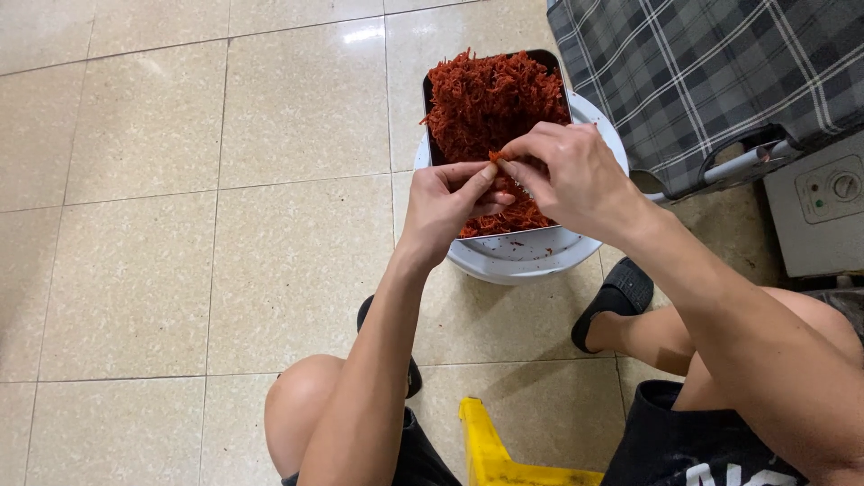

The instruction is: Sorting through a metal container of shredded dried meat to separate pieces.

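A rectangular dark tray (427, 97) heaped with red shredded food (490, 99) rests on a round white basin (522, 256) on the tiled floor. My left hand (448, 205) and my right hand (567, 175) meet above the tray's near end. Both pinch the same small orange-red piece of shredded food (494, 158) between thumb and fingertips. My hands cover the near part of the tray.
A grey plaid cloth (702, 72) over a metal-framed seat stands at the upper right, with a grey appliance (823, 211) beside it. My knees, black sandals (616, 301) and a yellow stool (490, 450) sit below the basin. Beige floor tiles (180, 225) spread left.
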